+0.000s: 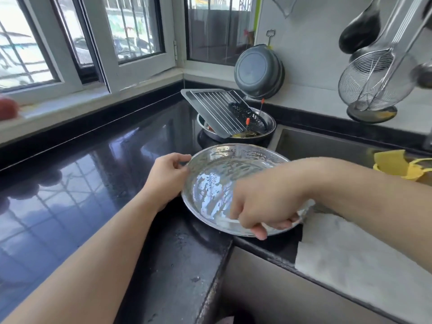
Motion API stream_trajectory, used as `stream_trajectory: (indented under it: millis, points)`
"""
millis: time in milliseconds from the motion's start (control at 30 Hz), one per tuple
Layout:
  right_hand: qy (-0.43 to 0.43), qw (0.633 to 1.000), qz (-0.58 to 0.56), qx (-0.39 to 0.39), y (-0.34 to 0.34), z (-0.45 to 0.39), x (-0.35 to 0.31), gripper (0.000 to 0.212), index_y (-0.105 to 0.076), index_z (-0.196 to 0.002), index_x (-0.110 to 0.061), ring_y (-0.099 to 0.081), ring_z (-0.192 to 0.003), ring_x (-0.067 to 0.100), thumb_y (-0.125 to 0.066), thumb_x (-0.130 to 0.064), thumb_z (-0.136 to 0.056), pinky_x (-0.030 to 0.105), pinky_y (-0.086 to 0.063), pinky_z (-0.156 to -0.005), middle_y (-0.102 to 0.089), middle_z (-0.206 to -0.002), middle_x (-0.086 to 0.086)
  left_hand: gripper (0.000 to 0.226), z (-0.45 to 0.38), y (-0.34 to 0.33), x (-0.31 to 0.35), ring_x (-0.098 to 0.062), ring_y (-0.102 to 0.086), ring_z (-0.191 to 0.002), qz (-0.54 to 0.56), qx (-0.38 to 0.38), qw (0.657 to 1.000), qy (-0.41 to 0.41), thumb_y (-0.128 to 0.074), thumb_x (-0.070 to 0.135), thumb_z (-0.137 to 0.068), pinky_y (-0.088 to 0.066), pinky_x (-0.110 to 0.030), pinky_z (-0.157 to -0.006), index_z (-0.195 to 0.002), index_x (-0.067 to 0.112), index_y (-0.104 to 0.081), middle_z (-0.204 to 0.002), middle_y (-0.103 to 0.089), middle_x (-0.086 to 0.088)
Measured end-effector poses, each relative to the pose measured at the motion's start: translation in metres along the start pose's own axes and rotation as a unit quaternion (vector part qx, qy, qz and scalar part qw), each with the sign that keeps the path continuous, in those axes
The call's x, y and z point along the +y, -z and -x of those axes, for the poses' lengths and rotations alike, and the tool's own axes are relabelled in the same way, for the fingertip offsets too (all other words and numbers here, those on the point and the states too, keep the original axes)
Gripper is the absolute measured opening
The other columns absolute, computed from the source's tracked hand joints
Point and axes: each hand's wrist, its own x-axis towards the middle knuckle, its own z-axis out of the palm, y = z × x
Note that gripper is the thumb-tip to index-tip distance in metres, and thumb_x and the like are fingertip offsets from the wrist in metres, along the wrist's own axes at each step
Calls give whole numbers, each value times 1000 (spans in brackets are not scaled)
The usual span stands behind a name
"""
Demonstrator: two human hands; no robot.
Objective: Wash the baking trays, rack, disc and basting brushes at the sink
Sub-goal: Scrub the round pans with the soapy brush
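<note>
Surface: a glossy black tabletop [98, 183] is seen, wet in spots, with window bars mirrored in it.
Room: windows [131, 31] are set along the corner; a wire skimmer [374, 83] is hung on the tiled wall.
Sink: the basin [327, 146] lies to the right, a white cloth [350, 249] draped over its near edge.
Round tray: the steel disc [222, 183] is held at the tabletop's corner beside the sink, tilted, its hollow face turned upward.
Left hand [168, 176]: fingers are curled on the disc's left rim.
Right hand [264, 204]: fingers are clamped on the near rim.
Behind: a rectangular tray [201, 101] with a rack [219, 111] is leaned across a bowl [268, 127], long axis running toward the back left.
</note>
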Motion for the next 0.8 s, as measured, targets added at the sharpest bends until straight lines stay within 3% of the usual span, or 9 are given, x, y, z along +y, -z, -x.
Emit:
stream_trajectory:
  millis: [133,233,300,367,467,533,600,700,800]
  points:
    - [-5,999,-13,46,-14,16,9,33,-68,-117,-7,-53,-55,21,-46,-8,-92,27,-46,-51,-73,-73,-5,16,2,0,5,-2,-54,-48,-6,3,1000,2,-74,17,-93,-48,-24,-50,-104,28,-72,-66,-63,9]
    - [34,989,26,140,-16,4,-8,30,-71,-121,-15,-59,-66,19,-56,-15,-95,31,-54,-64,-72,-81,-5,17,4,-2,8,0,-50,-45,-12,12,1000,1,-73,15,-93,-47,-25,-52,-102,29,-71,-56,-58,16]
    - [56,981,69,170,-23,2,-17,24,-71,-116,-13,-57,-75,25,-56,-17,-97,35,-51,-66,-66,-88,3,19,4,-2,7,0,-52,-48,-17,16,1000,8,-72,14,-93,-49,-26,-56,-107,25,-74,-55,-59,17]
    - [47,983,93,150,-31,11,-10,25,-69,-112,-10,-56,-77,31,-49,-12,-97,37,-49,-67,-62,-85,8,24,2,-1,5,-4,-57,-54,-24,19,999,15,-71,13,-93,-53,-28,-61,-115,19,-76,-64,-63,16]
    - [-3,989,83,126,-43,39,21,34,-62,-125,-12,-48,-68,24,-44,-12,-96,39,-48,-66,-56,-72,6,27,1,-2,5,-3,-61,-58,-33,18,999,21,-69,12,-93,-51,-24,-59,-119,16,-76,-76,-68,13]
    - [-25,985,94,142,-53,55,45,32,-59,-124,-13,-40,-63,23,-43,-14,-96,42,-46,-64,-47,-66,4,30,-1,-2,6,-6,-63,-62,-31,16,999,25,-69,12,-93,-51,-24,-57,-123,14,-74,-82,-70,9]
    - [-59,980,116,151,-61,65,70,35,-58,-128,-23,-48,-68,22,-39,-18,-99,44,-51,-69,-48,-71,1,31,0,-2,7,-8,-64,-64,-33,16,999,28,-69,12,-93,-52,-25,-56,-124,13,-74,-85,-70,7]
    - [-134,969,115,171,-59,70,105,53,-38,-142,-60,-59,-86,24,-37,-25,-101,42,-54,-81,-48,-84,-8,30,2,-2,9,-2,-61,-57,-29,17,999,29,-69,10,-94,-52,-25,-55,-123,14,-74,-79,-67,9]
    - [-192,945,148,218,-40,56,136,63,-37,-139,-68,-54,-77,19,-41,-18,-101,37,-53,-73,-48,-88,-6,32,1,-2,8,-2,-61,-58,-32,17,999,27,-68,8,-94,-52,-25,-60,-124,13,-74,-79,-67,10]
